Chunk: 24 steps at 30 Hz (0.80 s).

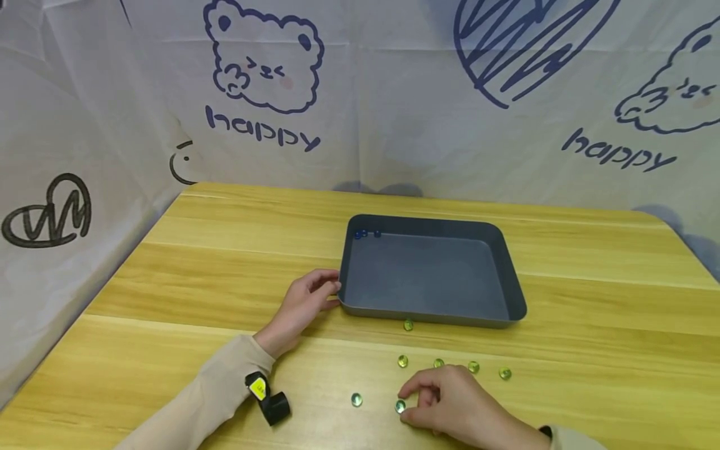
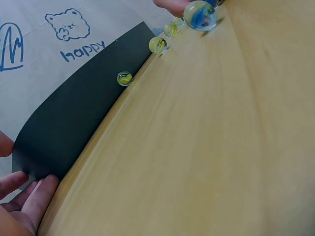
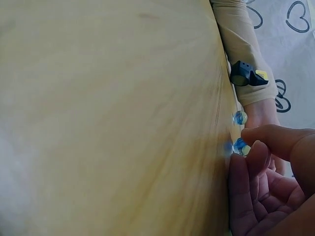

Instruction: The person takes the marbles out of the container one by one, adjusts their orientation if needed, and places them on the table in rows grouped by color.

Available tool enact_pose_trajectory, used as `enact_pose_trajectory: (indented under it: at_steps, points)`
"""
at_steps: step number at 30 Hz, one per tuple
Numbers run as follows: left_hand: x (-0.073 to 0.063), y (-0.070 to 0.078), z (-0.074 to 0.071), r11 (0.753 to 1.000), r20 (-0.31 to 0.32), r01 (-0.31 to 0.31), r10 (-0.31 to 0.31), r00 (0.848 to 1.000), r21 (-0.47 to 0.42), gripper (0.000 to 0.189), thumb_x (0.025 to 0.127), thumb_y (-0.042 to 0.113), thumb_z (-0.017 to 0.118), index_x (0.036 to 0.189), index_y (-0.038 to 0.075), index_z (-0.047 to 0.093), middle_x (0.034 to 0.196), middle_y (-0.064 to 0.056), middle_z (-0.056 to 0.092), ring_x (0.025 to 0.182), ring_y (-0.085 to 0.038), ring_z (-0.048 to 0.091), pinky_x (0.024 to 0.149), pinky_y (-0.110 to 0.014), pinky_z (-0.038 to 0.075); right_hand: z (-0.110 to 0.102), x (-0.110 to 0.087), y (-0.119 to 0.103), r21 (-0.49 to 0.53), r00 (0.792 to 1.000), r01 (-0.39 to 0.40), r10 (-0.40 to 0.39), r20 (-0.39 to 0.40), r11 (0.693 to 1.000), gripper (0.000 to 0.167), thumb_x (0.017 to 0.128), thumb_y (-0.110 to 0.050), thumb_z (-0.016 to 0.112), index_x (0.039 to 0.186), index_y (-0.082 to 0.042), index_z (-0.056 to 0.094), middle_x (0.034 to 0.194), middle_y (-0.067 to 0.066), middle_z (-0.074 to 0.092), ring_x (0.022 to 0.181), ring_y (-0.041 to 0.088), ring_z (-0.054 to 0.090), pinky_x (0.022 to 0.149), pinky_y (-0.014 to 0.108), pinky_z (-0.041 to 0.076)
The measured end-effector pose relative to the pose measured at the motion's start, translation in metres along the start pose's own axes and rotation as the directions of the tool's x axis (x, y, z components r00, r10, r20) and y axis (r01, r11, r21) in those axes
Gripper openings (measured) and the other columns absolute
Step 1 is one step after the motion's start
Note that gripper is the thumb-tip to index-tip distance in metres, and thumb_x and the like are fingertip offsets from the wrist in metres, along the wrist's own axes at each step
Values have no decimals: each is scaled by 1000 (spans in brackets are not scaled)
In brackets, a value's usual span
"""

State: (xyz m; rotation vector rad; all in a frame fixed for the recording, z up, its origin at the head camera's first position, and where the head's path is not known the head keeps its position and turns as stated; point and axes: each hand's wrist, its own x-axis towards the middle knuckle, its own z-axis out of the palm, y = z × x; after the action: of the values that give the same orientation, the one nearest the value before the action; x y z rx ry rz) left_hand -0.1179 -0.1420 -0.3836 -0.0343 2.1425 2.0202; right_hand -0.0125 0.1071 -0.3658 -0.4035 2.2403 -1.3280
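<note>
My right hand (image 1: pixel 450 400) pinches a clear marble with a blue swirl (image 1: pixel 400 407) between thumb and forefinger, low over the wooden table; the right wrist view shows this marble (image 3: pixel 240 146) at the fingertips. A second blue-swirled marble (image 1: pixel 357 399) lies to its left, large in the left wrist view. At the lower left of a dark grey tray (image 1: pixel 427 275), my left hand (image 1: pixel 300 306) touches the outer wall with loosely bent fingers. Three dark blue marbles (image 1: pixel 364 233) sit in the tray's far left corner.
Several yellow-green marbles lie between the tray and my right hand: one (image 1: pixel 408 325) by the tray's front wall, another (image 1: pixel 402 361) nearer, others (image 1: pixel 505 374) toward the right. A white cloth (image 1: pixel 394 125) with drawings hangs behind the table (image 1: pixel 225 231).
</note>
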Motion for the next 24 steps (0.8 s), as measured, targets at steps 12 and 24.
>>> enact_pose_trajectory:
  at_steps: [12,24]
  points:
    - [1,-2,-1,1000,7,-13,13,1000,-1,34,96,6,50,127,-7,55,123,-21,55,110,-29,57,88,-33,55,-7,-5,-3,142,997,-81,80,15,987,22,81,-16,77,100,-4,73,66,2,59,53,11,48,48,20,43]
    - [0,1,-1,1000,25,-17,17,1000,2,35,96,6,49,128,-7,54,125,-22,54,112,-30,55,89,-34,55,-41,-13,-33,-1,966,120,-117,-230,993,26,84,-18,75,104,-2,72,68,1,59,56,10,51,45,21,41]
